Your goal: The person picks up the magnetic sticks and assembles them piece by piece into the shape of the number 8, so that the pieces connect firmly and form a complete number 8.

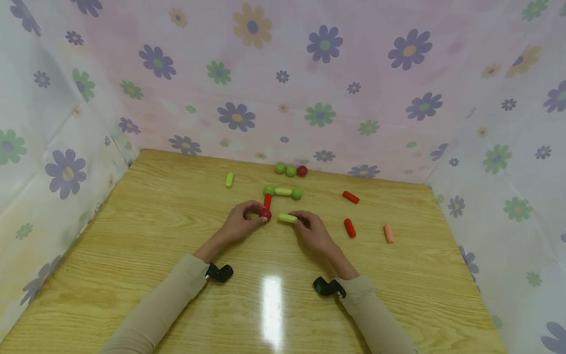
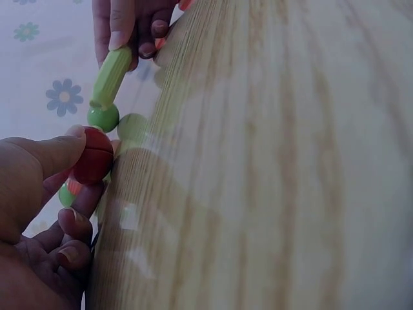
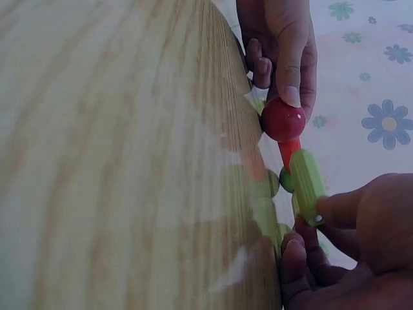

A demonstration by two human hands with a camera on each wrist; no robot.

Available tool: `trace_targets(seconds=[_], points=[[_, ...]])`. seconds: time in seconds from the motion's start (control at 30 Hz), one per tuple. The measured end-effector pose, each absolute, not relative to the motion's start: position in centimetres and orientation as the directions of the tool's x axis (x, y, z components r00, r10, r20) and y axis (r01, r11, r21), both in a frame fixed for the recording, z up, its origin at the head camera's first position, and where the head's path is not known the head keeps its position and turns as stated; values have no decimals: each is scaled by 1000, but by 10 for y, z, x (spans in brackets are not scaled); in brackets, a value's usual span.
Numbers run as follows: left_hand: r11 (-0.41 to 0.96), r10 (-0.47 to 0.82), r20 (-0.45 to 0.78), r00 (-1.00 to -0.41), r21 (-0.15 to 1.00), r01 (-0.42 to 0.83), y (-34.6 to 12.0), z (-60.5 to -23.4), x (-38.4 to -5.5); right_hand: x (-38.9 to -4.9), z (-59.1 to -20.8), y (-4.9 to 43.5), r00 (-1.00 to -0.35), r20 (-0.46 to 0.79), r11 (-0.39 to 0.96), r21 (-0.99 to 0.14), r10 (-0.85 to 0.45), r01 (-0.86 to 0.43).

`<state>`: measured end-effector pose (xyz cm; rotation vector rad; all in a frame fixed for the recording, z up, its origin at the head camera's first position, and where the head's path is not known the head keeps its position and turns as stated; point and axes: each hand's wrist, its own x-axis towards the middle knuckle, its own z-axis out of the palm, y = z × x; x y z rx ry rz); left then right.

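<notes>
My left hand (image 1: 240, 220) pinches a red ball (image 1: 265, 215) between thumb and fingers. From that ball a red stick (image 1: 267, 200) runs back to a green ball (image 1: 269, 190), which joins through a yellow-green stick (image 1: 283, 191) to another green ball (image 1: 297, 193), making an L shape on the table. In my right hand (image 1: 315, 232) a loose light-green ridged stick (image 3: 308, 184) is pinched by one end. Its free end points at the red ball, a small gap away in the head view. A small shiny metallic spot shows at its held end in the right wrist view.
Two green balls (image 1: 290, 170) and a red ball (image 1: 302, 170) stand in a row at the back. One yellow-green stick (image 1: 229, 180) lies back left. To the right lie two red sticks (image 1: 350, 228) and an orange stick (image 1: 388, 233). Flowered cloth (image 1: 283, 88) surrounds the wooden table (image 1: 177, 177).
</notes>
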<state>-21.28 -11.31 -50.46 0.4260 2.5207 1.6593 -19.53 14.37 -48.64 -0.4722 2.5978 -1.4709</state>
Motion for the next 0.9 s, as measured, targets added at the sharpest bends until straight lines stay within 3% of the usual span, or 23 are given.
trace_targets(seconds=[0.23, 0.9], points=[[378, 278, 60, -959, 910, 167, -113, -503, -213, -203, -488, 148, -896, 73, 428, -860, -439, -279], [405, 269, 39, -962, 902, 149, -108, -502, -214, -198, -457, 145, -892, 17, 367, -908, -452, -203]])
